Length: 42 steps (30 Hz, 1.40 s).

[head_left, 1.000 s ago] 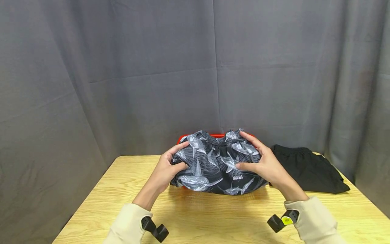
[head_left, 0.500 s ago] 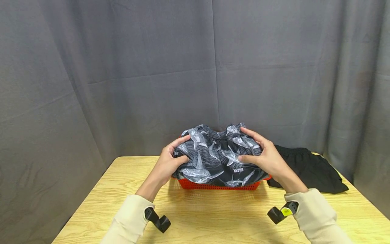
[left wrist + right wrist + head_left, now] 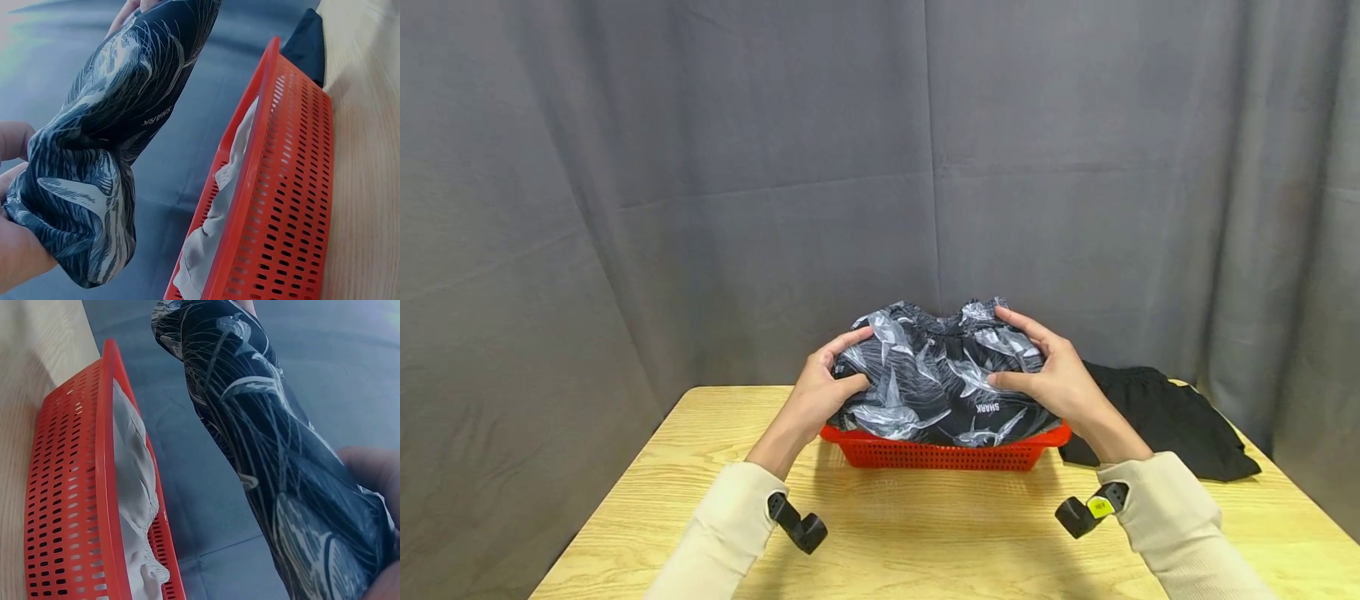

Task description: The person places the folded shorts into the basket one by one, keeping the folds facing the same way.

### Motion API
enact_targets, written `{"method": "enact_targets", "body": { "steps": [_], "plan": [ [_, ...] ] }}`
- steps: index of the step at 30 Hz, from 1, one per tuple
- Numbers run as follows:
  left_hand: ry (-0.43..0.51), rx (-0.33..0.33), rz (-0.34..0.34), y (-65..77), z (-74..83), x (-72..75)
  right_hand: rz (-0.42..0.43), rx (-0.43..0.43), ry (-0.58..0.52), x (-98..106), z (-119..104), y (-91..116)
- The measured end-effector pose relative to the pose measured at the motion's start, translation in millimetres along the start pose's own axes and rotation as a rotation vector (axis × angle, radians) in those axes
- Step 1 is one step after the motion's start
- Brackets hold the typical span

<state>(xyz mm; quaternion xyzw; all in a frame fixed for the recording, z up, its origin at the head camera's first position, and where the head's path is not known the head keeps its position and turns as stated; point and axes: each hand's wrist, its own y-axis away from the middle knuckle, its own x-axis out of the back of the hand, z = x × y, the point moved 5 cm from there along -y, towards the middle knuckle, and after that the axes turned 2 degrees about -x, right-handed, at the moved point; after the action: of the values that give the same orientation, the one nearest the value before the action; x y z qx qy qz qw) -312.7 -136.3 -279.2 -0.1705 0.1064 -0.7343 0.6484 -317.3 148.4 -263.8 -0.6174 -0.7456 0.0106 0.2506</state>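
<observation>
A pair of black and grey shark-print shorts (image 3: 925,379), bunched with its gathered waistband at the top, is held up between both hands. My left hand (image 3: 822,385) grips its left side, thumb in front. On the right side my right hand (image 3: 1060,379) grips it the same way. Both wrist views show the shorts (image 3: 125,119) raised above a red perforated basket (image 3: 281,187), apart from its rim. Light grey cloth (image 3: 134,487) lies inside the basket; in the head view the shorts hide it.
Black shorts (image 3: 1157,421) lie flat on the wooden table (image 3: 925,533), right of the basket and partly behind the right forearm. A grey curtain (image 3: 775,208) hangs behind the table.
Both hands have lifted the shark-print shorts a little higher, uncovering the basket's front wall and rim in the head view. The black shorts have stayed put.
</observation>
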Motion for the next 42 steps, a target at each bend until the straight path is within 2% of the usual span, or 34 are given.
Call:
{"method": "enact_targets", "body": {
  "steps": [12, 21, 28, 36, 42],
  "plan": [
    [-0.057, 0.002, 0.005, -13.7, -3.6, -1.1, 0.035, -0.001, 0.030, 5, 4, -12],
    [-0.061, 0.044, 0.016, -24.0, -16.3, -2.8, 0.033, -0.021, 0.039, 6, 14, -22],
    [-0.034, 0.035, 0.014, -29.5, -24.8, -2.2, 0.018, -0.006, 0.030, 5, 22, -29],
    [-0.097, 0.019, 0.019, -37.8, -39.4, 0.0, 0.026, -0.006, 0.019, 1, 34, -39],
    [-0.134, 0.025, 0.038, -43.5, -48.9, -0.8, 0.036, -0.023, 0.065, -2, 45, -45]
  ]
}}
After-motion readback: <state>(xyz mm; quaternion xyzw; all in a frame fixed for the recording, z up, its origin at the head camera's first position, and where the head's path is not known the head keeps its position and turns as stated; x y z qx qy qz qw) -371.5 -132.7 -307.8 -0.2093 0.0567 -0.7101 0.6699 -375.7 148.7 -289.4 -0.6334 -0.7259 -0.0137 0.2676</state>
